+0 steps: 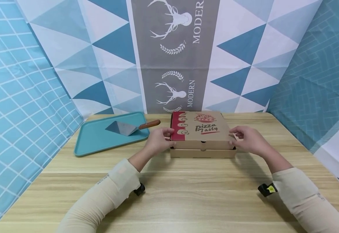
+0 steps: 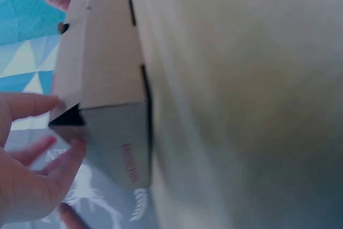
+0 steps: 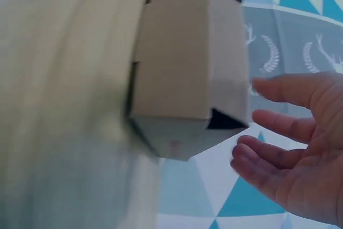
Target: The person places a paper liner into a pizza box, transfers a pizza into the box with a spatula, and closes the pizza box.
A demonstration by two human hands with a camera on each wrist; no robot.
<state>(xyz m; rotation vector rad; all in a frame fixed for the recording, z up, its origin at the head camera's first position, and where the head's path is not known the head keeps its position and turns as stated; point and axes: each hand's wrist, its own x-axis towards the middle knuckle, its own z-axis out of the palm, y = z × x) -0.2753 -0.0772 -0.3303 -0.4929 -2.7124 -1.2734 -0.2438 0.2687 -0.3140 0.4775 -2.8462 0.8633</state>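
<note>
A brown cardboard pizza box (image 1: 204, 136) with a red printed band and "Pizza Tasty" lettering lies at the back middle of the table. Its lid stands slightly raised at the front, with dark gaps at both front corners. At the front left corner, my left hand (image 1: 158, 139) touches the lid with thumb and fingertips. Beside the right edge is my right hand (image 1: 248, 139); in the right wrist view its fingers (image 3: 281, 124) are spread close to the lid. Whether they touch it, I cannot tell. The box's inside is hidden.
Left of the box, a teal tray (image 1: 92, 139) carries a pizza server (image 1: 124, 128) with a metal blade and a wooden handle (image 1: 149, 124) that juts past the tray's rim. A patterned cloth backdrop (image 1: 172, 64) rises behind the wooden table (image 1: 192, 194).
</note>
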